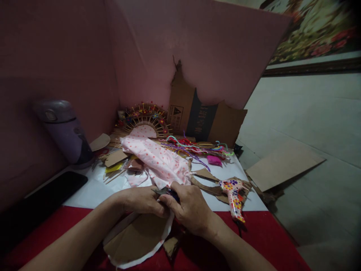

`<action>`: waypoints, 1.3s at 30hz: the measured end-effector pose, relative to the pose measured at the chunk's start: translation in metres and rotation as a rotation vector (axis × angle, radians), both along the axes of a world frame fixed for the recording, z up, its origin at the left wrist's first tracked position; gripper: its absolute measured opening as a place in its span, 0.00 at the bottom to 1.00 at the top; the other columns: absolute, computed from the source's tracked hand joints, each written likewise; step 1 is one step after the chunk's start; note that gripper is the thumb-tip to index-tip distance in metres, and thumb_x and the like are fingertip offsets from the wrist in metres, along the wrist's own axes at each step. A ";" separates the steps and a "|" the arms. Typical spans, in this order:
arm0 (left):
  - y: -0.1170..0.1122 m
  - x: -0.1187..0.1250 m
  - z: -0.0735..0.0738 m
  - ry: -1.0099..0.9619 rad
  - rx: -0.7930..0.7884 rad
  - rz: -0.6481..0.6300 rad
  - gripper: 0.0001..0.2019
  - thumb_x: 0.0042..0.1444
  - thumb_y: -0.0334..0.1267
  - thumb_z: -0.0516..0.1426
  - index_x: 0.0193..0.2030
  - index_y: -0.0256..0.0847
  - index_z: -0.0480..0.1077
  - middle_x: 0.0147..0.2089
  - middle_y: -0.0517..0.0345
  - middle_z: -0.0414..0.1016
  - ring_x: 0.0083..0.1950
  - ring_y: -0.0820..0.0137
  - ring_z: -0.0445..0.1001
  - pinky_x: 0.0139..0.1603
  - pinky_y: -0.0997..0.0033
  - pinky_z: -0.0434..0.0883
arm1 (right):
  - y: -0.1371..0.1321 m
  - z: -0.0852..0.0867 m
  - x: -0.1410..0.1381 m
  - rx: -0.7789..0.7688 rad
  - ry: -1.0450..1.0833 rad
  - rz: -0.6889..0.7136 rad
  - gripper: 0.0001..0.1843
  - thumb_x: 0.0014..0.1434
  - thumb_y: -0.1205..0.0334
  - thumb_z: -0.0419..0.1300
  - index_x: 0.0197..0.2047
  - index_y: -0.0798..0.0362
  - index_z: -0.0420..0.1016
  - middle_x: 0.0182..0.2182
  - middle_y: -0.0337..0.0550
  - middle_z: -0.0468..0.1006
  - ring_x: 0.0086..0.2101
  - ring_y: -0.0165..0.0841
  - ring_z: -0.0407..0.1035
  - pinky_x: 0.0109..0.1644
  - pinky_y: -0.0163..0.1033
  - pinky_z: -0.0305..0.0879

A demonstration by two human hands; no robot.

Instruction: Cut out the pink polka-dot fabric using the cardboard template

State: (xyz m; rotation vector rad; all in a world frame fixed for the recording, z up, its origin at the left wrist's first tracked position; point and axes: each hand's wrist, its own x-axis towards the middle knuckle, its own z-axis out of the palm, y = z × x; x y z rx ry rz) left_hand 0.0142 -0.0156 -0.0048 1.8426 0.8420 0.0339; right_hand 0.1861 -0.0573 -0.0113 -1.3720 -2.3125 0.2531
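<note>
My right hand [190, 207] is closed around a pair of dark-handled scissors [163, 191], whose metal blades point left over my left hand. My left hand [143, 201] has its fingers curled at the far edge of a rounded cardboard piece [138, 237] with a white border, gripping it there. The fingertips are partly hidden. Just beyond both hands lies crumpled pink dotted fabric [166, 160], its near edge close to the scissors. Under my right wrist, a small cardboard scrap [172, 245] rests on the red cloth.
A flower-patterned glue gun [234, 197] lies at right among cardboard offcuts [207, 184]. Behind are colourful pipe cleaners [194, 146], a stick-and-bead fan shape [148, 116] and an upright cut cardboard sheet [205, 120]. A purple bottle [63, 131] and black phone [50, 199] are left.
</note>
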 end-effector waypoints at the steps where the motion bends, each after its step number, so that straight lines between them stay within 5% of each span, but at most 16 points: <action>1: 0.000 0.000 0.000 -0.004 0.003 -0.002 0.10 0.43 0.37 0.55 0.34 0.40 0.73 0.34 0.63 0.71 0.39 0.68 0.66 0.42 0.74 0.64 | 0.000 0.000 0.000 0.002 -0.001 0.000 0.18 0.61 0.49 0.51 0.30 0.54 0.69 0.24 0.43 0.77 0.26 0.34 0.70 0.27 0.35 0.48; 22: 0.001 -0.002 0.001 0.144 0.130 -0.035 0.13 0.47 0.39 0.55 0.39 0.40 0.74 0.39 0.60 0.72 0.44 0.66 0.67 0.45 0.74 0.65 | -0.002 -0.002 0.000 0.027 -0.035 -0.005 0.19 0.62 0.47 0.50 0.32 0.54 0.69 0.25 0.43 0.77 0.27 0.35 0.71 0.28 0.36 0.48; 39: -0.001 -0.001 0.001 0.074 0.146 -0.019 0.05 0.46 0.35 0.55 0.29 0.40 0.72 0.29 0.65 0.68 0.34 0.71 0.63 0.36 0.76 0.63 | -0.004 0.001 0.000 0.029 -0.044 0.012 0.20 0.63 0.48 0.48 0.33 0.54 0.70 0.26 0.44 0.77 0.27 0.35 0.71 0.27 0.36 0.48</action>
